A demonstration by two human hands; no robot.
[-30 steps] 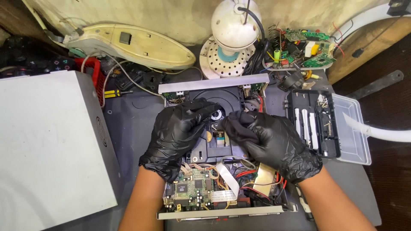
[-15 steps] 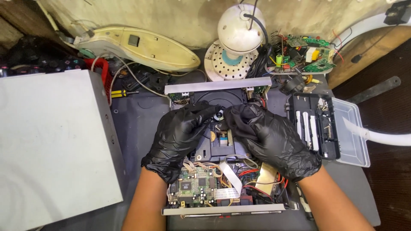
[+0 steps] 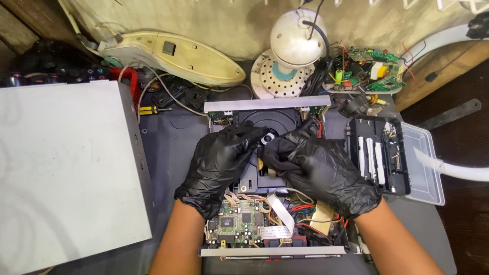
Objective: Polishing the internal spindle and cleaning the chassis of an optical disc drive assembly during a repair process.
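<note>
I see both hands in black gloves resting on the opened disc player (image 3: 270,178) in the middle of the dark worktop (image 3: 168,142). My left hand (image 3: 220,165) lies flat on the black disc tray (image 3: 267,118), fingers (image 3: 248,133) spread and reaching toward the small round hub (image 3: 267,139). My right hand (image 3: 321,170) is curled, its fingers (image 3: 285,150) bunched together just beside that hub; whether they pinch anything I cannot tell. A green circuit board (image 3: 239,221) shows below the wrists. A grey metal cover (image 3: 66,173) lies to the left, a black tool case (image 3: 379,155) to the right, a white round lamp (image 3: 295,46) behind.
</note>
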